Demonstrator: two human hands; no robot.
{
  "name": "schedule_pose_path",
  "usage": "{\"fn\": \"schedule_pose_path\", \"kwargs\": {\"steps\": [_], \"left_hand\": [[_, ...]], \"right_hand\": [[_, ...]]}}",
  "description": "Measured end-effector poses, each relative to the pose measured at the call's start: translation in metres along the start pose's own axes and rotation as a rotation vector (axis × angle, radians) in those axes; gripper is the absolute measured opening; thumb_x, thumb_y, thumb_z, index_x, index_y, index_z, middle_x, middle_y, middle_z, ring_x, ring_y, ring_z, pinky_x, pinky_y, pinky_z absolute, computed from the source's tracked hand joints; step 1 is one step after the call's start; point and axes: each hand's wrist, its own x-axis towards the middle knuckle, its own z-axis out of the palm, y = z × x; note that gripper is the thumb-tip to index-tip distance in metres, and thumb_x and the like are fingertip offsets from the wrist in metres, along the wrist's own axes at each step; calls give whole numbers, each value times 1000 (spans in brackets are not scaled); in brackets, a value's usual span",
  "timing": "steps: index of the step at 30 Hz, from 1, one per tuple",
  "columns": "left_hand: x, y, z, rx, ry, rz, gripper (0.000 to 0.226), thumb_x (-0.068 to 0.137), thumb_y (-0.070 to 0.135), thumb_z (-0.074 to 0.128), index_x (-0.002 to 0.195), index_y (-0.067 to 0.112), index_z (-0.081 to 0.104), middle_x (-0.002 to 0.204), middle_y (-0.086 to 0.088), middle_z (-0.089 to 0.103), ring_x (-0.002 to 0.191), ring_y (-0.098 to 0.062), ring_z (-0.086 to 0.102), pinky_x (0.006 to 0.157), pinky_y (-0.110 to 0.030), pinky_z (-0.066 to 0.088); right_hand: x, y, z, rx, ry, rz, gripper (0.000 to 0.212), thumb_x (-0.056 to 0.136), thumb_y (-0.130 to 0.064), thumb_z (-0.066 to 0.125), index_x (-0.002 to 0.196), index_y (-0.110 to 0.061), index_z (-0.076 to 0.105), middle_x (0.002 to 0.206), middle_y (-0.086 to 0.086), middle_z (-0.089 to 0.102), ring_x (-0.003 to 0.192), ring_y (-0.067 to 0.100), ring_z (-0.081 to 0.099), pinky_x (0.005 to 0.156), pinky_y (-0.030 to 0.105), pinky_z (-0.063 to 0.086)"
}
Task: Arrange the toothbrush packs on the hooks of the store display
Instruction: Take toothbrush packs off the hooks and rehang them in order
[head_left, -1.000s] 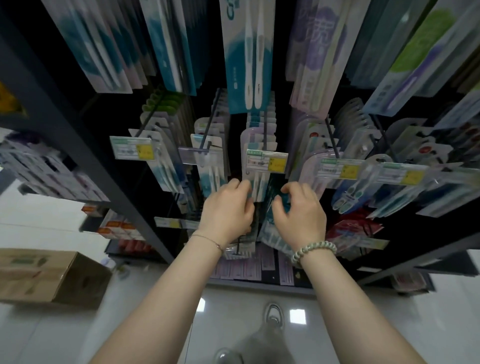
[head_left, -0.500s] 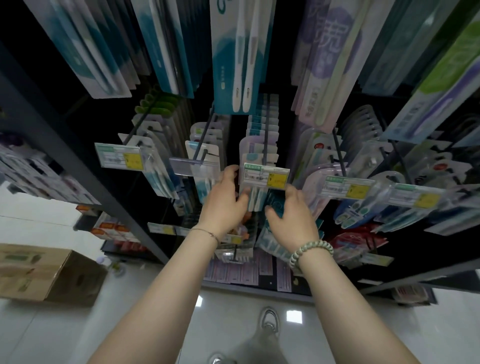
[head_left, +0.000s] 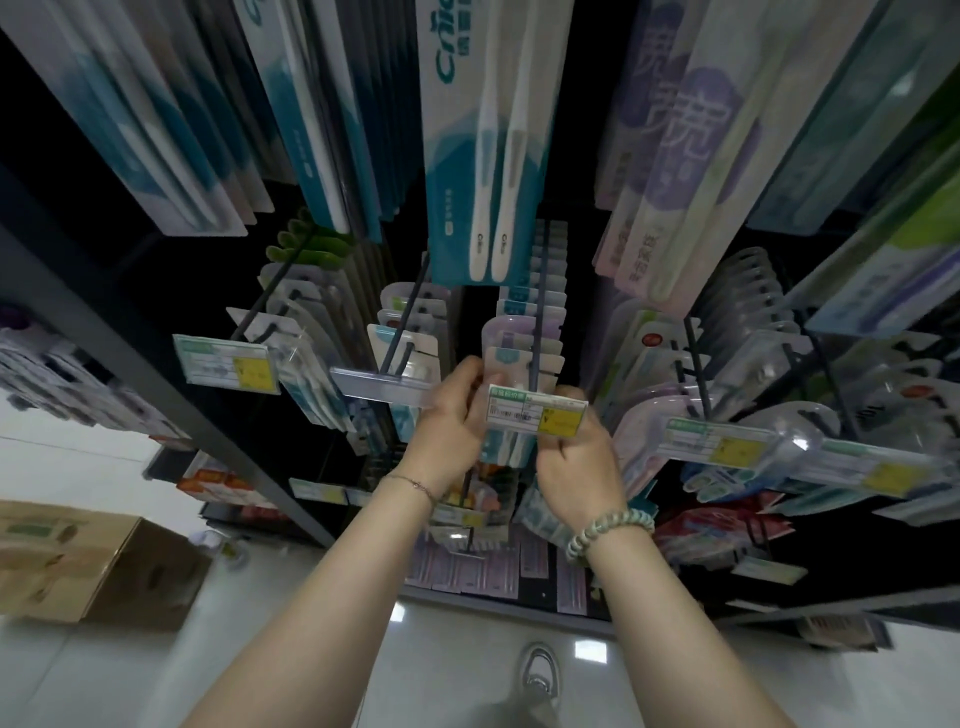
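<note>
Two hands at the centre hook (head_left: 535, 332): left hand (head_left: 449, 421) pinches the front toothbrush pack (head_left: 506, 358), right hand (head_left: 576, 457) curls beneath the price tag (head_left: 537, 413), grip unclear.

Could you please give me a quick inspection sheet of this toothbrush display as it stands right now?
Surface: dark display rack, rows of hooks loaded with packs.
Job's things: toothbrush pack at the front of the centre hook, behind its price tag.
Clutter: cardboard box on the floor at left.
Grippers: left hand grips the pack's left edge; right hand is closed below the tag, its hold hidden.
Cables: nothing seen.
Surroundings: glossy pale floor, shoe below.
</note>
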Motion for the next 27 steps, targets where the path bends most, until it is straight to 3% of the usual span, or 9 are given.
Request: {"fn": "schedule_pose_path", "kwargs": {"steps": [4,7,10,16,18,22,27], "left_hand": [[1,0,5,-30,52,-34,27,102,19,47,77,26,46,69,12,50,64,3,47,58,-18,39],[-3,3,12,-93,89,-71,29,102,18,47,74,26,45,67,13,49,62,6,45,56,-14,37],[-3,5,16,-189,105,-120,28,102,23,48,74,20,46,67,13,50,65,-2,47,58,-18,39],[1,-2,13,-241,122,-159,25,102,26,48,78,19,50,69,8,51,66,-8,48,60,-27,40],[-2,-4,10,-206,113,-163,24,102,30,47,79,22,51,69,8,52,65,-10,50,58,-27,40],[-5,-5,7,-196,104,-161,23,101,32,47,83,20,51,72,4,54,67,-13,51,58,-32,42],[-1,-4,8,-189,145,-201,24,102,33,47,79,24,49,71,6,52,67,-13,51,61,-34,42]], "right_hand": [[0,4,0,55,31,-3,17,87,-16,46,101,-20,55,99,2,62,89,20,59,76,39,52],[0,4,-3,75,45,3,28,79,-21,43,103,-19,57,99,2,64,90,20,60,76,38,52],[2,2,-4,100,65,-20,32,77,-33,42,101,-18,57,95,2,64,87,19,60,73,36,52],[4,0,0,115,88,-54,19,84,-26,47,99,-19,58,89,0,63,81,14,60,70,37,53],[5,1,3,123,89,-58,24,84,-32,48,102,-19,58,92,1,64,83,14,60,71,35,53],[11,4,8,100,130,6,35,87,-23,65,119,-14,55,108,6,61,97,21,59,80,36,52],[21,0,11,144,108,101,48,78,-33,62,122,-19,51,111,4,59,98,21,59,83,42,52]]}}
